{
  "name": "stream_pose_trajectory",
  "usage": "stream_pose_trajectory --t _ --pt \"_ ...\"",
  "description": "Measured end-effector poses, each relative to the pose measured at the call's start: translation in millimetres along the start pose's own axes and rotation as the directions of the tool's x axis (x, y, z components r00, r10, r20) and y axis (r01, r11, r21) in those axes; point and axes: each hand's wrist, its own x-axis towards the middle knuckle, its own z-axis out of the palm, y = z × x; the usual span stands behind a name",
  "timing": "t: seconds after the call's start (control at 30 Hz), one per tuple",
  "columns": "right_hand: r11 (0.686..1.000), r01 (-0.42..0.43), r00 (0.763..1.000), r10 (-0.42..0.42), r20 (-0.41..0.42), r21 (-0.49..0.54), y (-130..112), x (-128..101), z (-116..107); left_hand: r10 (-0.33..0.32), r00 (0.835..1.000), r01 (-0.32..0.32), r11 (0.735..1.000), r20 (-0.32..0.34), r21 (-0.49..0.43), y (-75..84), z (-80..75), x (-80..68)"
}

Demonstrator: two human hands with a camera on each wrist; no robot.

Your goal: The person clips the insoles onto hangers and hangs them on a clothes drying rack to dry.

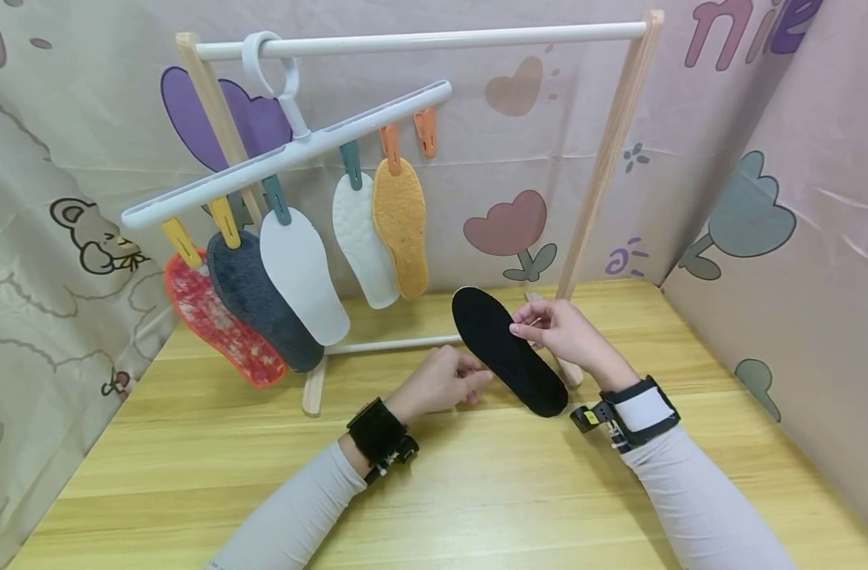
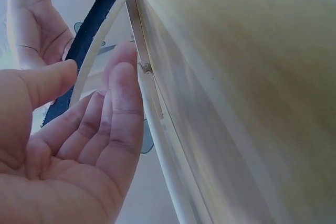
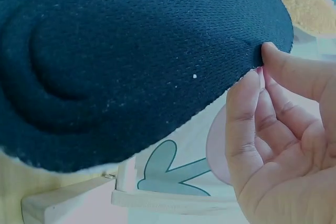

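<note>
A black insole (image 1: 508,352) is held tilted above the table in the head view. My right hand (image 1: 563,331) pinches its right edge between thumb and fingers, and the right wrist view shows the thumb (image 3: 296,72) on the dark mesh face. My left hand (image 1: 441,381) is at the insole's left edge, fingers loosely bent. In the left wrist view the left hand's thumb and fingers (image 2: 118,124) stand apart, with the insole's pale-backed edge (image 2: 86,51) beyond them. A white hanger (image 1: 291,150) carries several clipped insoles, among them an orange one (image 1: 400,226) and a plain white one (image 1: 304,273).
The hanger hooks over the white bar (image 1: 434,39) of a wooden-legged rack (image 1: 604,174) and slants down to the left. An orange clip (image 1: 426,133) at its right end holds nothing. Red (image 1: 223,321) and dark grey (image 1: 259,297) insoles hang at the left. Patterned cloth surrounds the wooden table (image 1: 476,491).
</note>
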Motion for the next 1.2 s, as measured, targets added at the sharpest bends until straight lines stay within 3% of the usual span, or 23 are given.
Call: stream_pose_trajectory --t 0.5,1.2 --pt "0.991 -0.029 0.999 0.025 0.028 0.133 -3.8 0.2 5.8 -0.006 0.99 -0.001 0.999 -0.142 -0.048 1.1 -5.4 -1.2" --pt "0.972 -0.036 0.999 0.041 -0.015 0.232 -0.6 3.9 16.9 -0.036 0.976 0.012 0.994 -0.213 -0.113 -0.7 -14.3 6.4"
